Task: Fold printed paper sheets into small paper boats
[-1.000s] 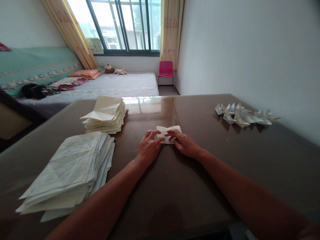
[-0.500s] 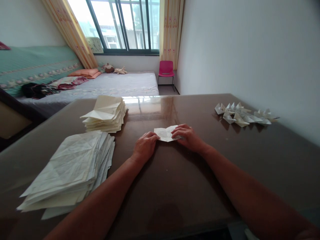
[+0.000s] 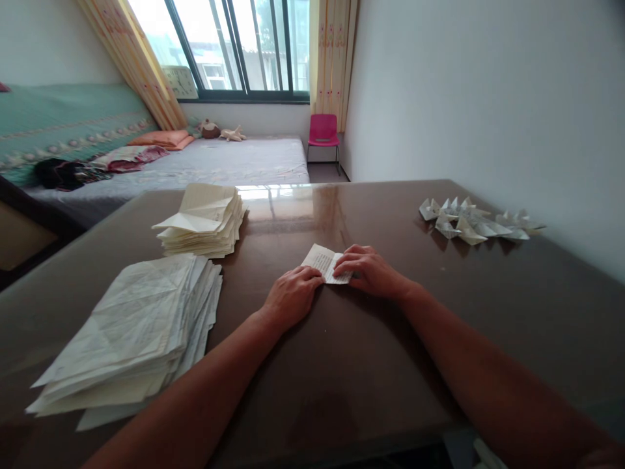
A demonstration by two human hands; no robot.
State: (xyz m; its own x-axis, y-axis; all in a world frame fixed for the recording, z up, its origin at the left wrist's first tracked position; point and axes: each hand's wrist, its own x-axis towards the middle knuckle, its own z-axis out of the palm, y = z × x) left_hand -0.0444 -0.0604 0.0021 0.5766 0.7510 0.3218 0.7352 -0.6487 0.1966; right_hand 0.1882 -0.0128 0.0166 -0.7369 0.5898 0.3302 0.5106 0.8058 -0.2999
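Observation:
Between my hands, at the middle of the brown table (image 3: 312, 365), is a small folded sheet of printed paper (image 3: 319, 259) with a crease down its middle. My left hand (image 3: 295, 293) pinches its near left edge, thumb and fingers together. On the right half lie the curled fingers of my right hand (image 3: 364, 270), gripping that side and hiding part of the print. The right thumb is partly hidden under the hand.
Two paper stacks stand at the left: a yellowish one (image 3: 200, 221) farther back and a larger creased white one (image 3: 131, 326) nearer me. Several folded paper boats (image 3: 471, 229) sit at the back right by the wall. Beyond are a bed (image 3: 244, 159) and a pink chair (image 3: 323, 131).
The paper has turned, its left edge now slanting up and away. My left hand has slid right and nearer me, from the paper's left side to its near edge.

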